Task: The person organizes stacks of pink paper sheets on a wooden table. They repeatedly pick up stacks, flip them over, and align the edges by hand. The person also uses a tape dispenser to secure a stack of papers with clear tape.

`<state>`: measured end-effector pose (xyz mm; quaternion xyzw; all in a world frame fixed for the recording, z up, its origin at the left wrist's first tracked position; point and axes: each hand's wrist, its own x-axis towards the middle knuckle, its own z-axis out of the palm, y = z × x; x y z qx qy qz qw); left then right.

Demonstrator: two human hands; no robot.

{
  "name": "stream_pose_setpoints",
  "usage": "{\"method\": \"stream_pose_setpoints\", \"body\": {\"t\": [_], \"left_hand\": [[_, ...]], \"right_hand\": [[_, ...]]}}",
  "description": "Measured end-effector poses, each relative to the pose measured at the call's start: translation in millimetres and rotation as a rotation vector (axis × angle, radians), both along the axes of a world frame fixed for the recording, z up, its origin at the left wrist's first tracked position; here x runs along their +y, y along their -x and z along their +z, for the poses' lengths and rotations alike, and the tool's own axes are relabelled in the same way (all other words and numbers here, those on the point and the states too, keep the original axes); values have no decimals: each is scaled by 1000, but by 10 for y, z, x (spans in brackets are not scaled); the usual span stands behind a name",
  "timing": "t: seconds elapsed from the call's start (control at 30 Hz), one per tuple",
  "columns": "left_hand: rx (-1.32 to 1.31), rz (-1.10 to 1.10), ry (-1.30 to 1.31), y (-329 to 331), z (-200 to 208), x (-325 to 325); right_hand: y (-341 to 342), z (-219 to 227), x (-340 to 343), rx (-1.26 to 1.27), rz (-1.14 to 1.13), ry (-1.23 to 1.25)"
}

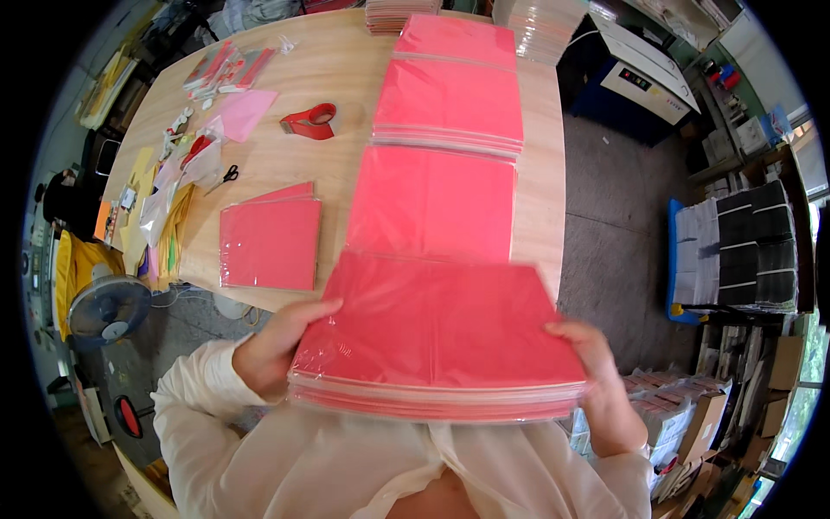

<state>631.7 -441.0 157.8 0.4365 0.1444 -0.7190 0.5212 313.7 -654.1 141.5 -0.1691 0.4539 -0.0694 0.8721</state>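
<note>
A thick stack of red-pink sheets in clear plastic [441,333] is held up close to my chest, its layered front edge facing me. My left hand [281,342] grips its left side, thumb on top. At the opposite side my right hand [596,372] grips it the same way; the fingers underneath are hidden. Just beyond lies a flat pile of similar pink sheets [432,203] on the table. Behind that pile come another pile [450,97] and a farther one [458,39], in a row. A smaller pink pile [270,242] lies left of the row.
On the wooden table [346,52] lie a red tape dispenser [313,121], black-handled scissors [226,176] and scattered papers and bags. A fan [110,310] stands at the left. To the right are a dark blue machine [635,78] and strapped bundles [735,246].
</note>
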Motion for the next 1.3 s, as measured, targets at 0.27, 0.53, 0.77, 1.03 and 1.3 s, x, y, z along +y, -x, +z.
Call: {"method": "stream_pose_setpoints", "body": {"t": [0.27, 0.53, 0.77, 1.03, 1.3], "left_hand": [[-768, 188, 486, -796, -1009, -1075], [-858, 110, 547, -1287, -2359, -1409], [-479, 126, 393, -1393, -2024, -1449], [-280, 215, 331, -1284, -2014, -1712], [-312, 158, 321, -1378, -1947, -1628]], "right_hand": [[-1036, -531, -674, -71, -190, 829], [-1422, -1635, -1044, -20, -69, 843], [-1206, -1761, -1250, 0, -136, 677], [-1475, -1763, -1287, 7, -117, 561], [-1317, -1941, -1372, 41, -127, 519]]}}
